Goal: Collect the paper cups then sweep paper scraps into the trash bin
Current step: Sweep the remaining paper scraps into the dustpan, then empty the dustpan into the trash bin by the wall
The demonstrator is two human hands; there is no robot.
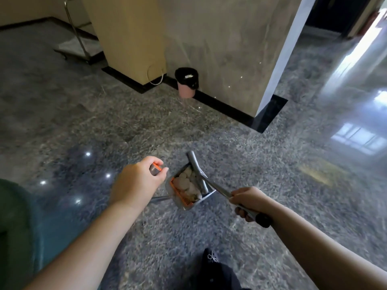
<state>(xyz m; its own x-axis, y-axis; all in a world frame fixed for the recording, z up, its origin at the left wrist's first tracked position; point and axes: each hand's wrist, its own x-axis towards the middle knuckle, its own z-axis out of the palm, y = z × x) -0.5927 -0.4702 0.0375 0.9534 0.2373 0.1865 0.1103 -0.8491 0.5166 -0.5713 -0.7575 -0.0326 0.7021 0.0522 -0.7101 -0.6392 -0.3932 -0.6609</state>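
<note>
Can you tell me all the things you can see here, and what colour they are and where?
trash bin: one, pink with a black bag, on the floor against the wall ahead
dustpan: one, grey with orange trim, between the hands
paper scraps: a pile, whitish, inside the dustpan
broom: one, grey with a black handle end, its head at the dustpan
cart: one, metal, far left
floor: grey, shiny stone
left hand: grips the dustpan's handle top
right hand: grips the broom handle
</note>
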